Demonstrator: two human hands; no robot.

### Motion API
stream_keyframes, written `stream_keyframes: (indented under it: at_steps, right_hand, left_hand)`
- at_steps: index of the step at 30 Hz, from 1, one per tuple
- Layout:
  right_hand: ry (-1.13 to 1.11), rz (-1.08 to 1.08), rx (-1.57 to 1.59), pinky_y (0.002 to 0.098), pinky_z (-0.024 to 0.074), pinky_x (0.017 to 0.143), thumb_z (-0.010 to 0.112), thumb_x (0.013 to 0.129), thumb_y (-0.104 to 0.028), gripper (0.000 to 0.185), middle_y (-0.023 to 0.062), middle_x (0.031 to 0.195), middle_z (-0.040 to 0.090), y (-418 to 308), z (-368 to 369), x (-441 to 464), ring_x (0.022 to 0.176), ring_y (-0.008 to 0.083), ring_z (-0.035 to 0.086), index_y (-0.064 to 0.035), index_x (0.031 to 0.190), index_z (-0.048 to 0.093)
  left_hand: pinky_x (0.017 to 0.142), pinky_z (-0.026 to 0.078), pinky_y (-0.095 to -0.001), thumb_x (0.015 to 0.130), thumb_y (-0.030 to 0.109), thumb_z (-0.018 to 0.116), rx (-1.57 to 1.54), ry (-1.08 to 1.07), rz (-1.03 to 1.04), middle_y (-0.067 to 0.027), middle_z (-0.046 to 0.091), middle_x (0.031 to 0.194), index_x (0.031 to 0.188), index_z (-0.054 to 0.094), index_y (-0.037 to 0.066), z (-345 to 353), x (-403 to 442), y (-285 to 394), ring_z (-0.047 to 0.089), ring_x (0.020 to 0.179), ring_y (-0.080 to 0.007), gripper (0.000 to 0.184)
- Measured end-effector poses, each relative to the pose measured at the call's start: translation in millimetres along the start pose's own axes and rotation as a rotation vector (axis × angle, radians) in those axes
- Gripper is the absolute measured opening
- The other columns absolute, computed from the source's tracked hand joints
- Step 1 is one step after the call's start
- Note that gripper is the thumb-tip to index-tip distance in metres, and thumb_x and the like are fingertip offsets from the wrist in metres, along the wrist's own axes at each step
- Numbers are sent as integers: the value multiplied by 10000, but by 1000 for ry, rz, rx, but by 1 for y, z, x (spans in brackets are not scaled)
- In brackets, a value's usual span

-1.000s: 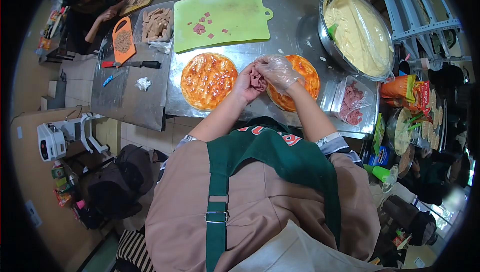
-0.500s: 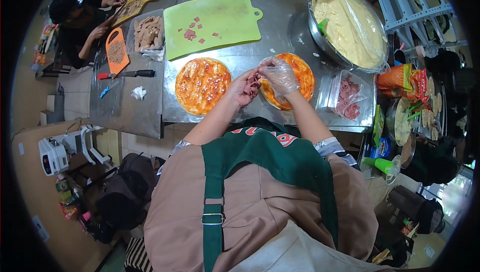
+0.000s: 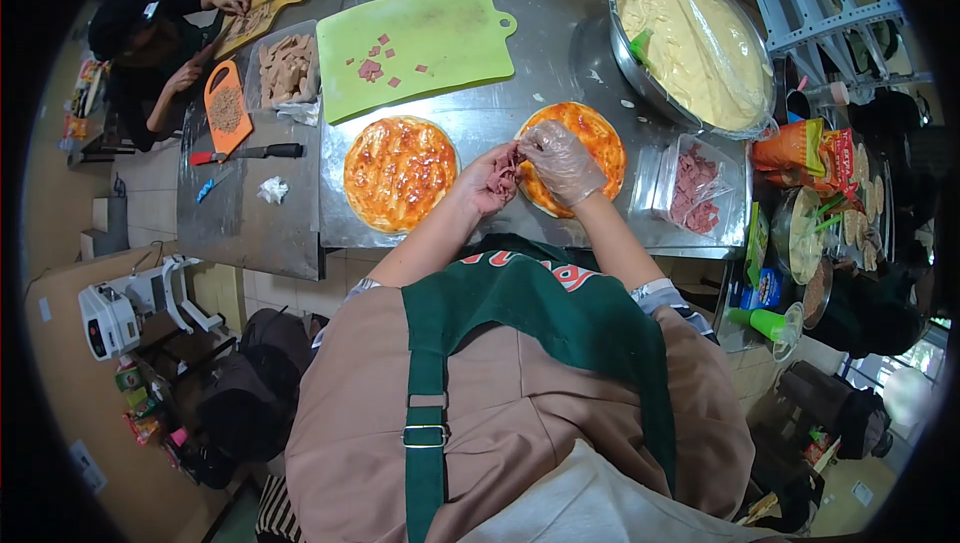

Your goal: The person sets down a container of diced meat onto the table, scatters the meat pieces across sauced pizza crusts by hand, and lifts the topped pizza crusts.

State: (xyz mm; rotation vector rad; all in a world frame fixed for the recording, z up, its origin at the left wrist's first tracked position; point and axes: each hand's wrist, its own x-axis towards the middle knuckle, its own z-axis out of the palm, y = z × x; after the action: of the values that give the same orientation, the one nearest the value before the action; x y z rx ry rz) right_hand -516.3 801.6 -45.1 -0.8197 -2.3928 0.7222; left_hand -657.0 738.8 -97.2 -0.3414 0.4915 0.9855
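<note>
My bare left hand (image 3: 484,183) is cupped round several small pink meat pieces (image 3: 503,174), between two sauced dough rounds. In a clear plastic glove, my right hand (image 3: 562,163) is over the right round (image 3: 600,143), its fingertips pinched at the edge of the left hand's pieces; what they hold is too small to make out. The left round (image 3: 400,173) lies beside my left wrist, covered in red-orange sauce. On the green cutting board (image 3: 440,23) behind them are more pink squares (image 3: 370,70).
A clear tub of pink meat (image 3: 697,193) stands at right, below a large bowl of pale cream (image 3: 695,48). At left are a knife (image 3: 250,153), an orange board (image 3: 226,111), and a tub of brown pieces (image 3: 288,68). A co-worker (image 3: 150,53) cuts at far left.
The view has shifted, so the table items sit further left. My right hand has turned and its fingers have drawn back slightly from over my left palm.
</note>
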Motion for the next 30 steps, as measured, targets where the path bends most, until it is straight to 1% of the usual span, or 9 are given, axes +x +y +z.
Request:
stream_keyframes:
  at_steps: [5,8,10,13,20,23,27,29,30]
  right_hand:
    - [-61,-117,-108,329,405,635,547,736,-127,94,135,715,507,1,0,0,707,276,507,-33,737,541]
    - [-91,125,186,299,411,636,542,742,-105,75,96,726,533,0,0,0,692,217,519,-30,749,541]
    - [-35,575,704,256,414,677,541,731,-128,95,42,758,562,3,1,-4,715,147,531,-39,760,561]
    - [92,793,719,223,409,652,555,717,-103,95,29,749,573,34,3,3,689,96,518,-24,768,571]
    - [-319,579,-111,335,424,732,528,714,-213,182,88,832,591,62,14,32,785,233,561,-130,859,601]
    - [-251,464,-368,338,424,748,514,716,-253,217,99,844,592,60,18,37,797,234,563,-120,858,610]
    - [-161,176,-371,336,422,751,524,716,-218,197,92,838,594,40,0,27,793,254,562,-104,849,612]
    - [-252,631,209,269,422,700,540,754,-222,195,79,824,585,27,0,26,760,177,556,-81,877,593]
    - [-250,635,209,269,422,700,540,754,-222,195,79,824,585,25,4,21,760,177,556,-81,877,593]
  left_hand:
    - [336,370,-156,802,226,480,28,-34,-40,-26,565,667,770,569,80,-3,2,1,518,532,-112,173]
    - [345,369,-151,811,210,459,-22,-73,-94,-14,565,669,784,564,86,-4,3,3,520,547,-117,164]
    - [360,369,-147,815,201,445,-86,-88,-47,0,568,682,810,558,103,-5,2,3,517,561,-119,150]
    - [373,372,-146,818,203,440,-100,-133,-36,6,577,712,848,559,127,-19,5,10,512,567,-117,145]
    - [350,367,-140,814,215,461,-95,12,-6,7,579,729,860,567,143,-18,1,11,504,542,-111,136]
    - [334,354,-134,787,188,501,-67,96,44,24,584,723,868,579,122,-13,4,8,477,484,-90,130]
    - [328,347,-130,781,202,516,-34,167,57,23,569,691,846,584,114,-7,10,7,454,463,-72,129]
    - [318,333,-125,770,214,536,44,199,60,25,541,639,811,584,101,-7,17,7,449,461,-57,129]
    - [318,333,-125,770,214,536,46,199,56,25,541,639,811,584,101,-6,19,7,449,461,-57,129]
